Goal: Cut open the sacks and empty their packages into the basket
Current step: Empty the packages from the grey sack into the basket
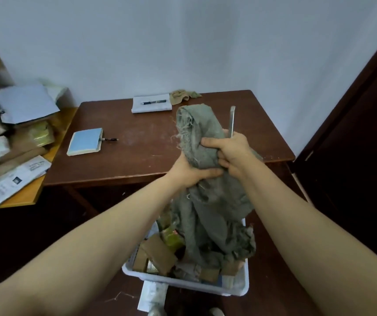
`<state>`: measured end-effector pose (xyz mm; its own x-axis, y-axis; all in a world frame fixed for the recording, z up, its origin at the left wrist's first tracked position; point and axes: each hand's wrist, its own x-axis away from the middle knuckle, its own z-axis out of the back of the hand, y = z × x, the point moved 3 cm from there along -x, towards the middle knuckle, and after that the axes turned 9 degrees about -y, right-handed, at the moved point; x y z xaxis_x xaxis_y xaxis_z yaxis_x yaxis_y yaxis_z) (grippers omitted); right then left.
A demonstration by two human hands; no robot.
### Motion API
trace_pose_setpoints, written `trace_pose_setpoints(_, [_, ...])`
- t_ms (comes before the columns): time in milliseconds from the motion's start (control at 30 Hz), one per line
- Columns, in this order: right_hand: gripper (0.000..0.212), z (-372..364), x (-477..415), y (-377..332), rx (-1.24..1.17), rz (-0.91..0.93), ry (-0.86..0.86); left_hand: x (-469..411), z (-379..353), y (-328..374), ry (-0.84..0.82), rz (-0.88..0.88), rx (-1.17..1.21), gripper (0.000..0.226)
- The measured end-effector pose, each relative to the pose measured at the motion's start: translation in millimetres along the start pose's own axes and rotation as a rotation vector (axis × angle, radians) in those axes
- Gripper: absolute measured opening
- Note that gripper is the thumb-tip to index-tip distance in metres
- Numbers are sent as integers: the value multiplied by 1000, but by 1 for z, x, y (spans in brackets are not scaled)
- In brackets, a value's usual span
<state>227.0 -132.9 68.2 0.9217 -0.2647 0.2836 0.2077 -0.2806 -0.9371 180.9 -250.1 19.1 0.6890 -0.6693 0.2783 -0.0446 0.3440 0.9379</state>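
— What's in the containers?
— The white basket sits low in front of the table's near edge. It holds brown and yellow-taped packages. The grey sack hangs into it, its frayed end draped over the right half.

— Who has the sack?
— The left hand has its fingers curled tight round the bunched cloth from below. Just right of it, the right hand has its fingers closed on the upper cloth together with a metal blade, which points up.

— What else is around?
— Far left, a heap of parcels covers a lighter side table. On the dark table, a blue pad lies near the left edge. A white notepad with a pen on it lies at the far edge, and a crumpled rag lies just right of that. The sack hides part of the near right corner.

— And the room?
— The table is dusty brown wood against a pale wall. A dark door stands on the right. A white packet lies on the floor, tucked under the basket's near rim.
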Motion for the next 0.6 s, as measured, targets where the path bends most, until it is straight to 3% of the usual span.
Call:
trace_pose_setpoints(67, [21, 0, 1, -4, 73, -72, -75, 4, 2, 0, 255, -24, 209, 55])
trace_pose_setpoints(133, [43, 16, 1, -12, 149, -20, -82, 3, 9, -2, 328, 10, 348, 43])
trace_pose_setpoints(233, [102, 55, -2, -10, 240, 97, 18, 3, 22, 1, 348, 105, 498, 35])
trace_pose_setpoints(367, [125, 57, 3, 33, 254, 52, -143, -5, 16, 13, 178, 247, 718, 37])
trace_pose_setpoints(433, [117, 46, 2, 55, 219, 70, -169, -4, 4, 24, 23, 303, 789, 26])
trace_pose_setpoints(467, [103, 42, 1, 64, 206, 111, -143, -4, 2, 26, -8, 315, 812, 24])
trace_pose_setpoints(533, [77, 41, -3, 71, 194, 184, -2, -4, 2, 24, -21, 330, 876, 26])
trace_pose_setpoints(600, [70, 43, -5, 69, 207, 218, 106, -2, 14, 20, 50, 343, 828, 34])
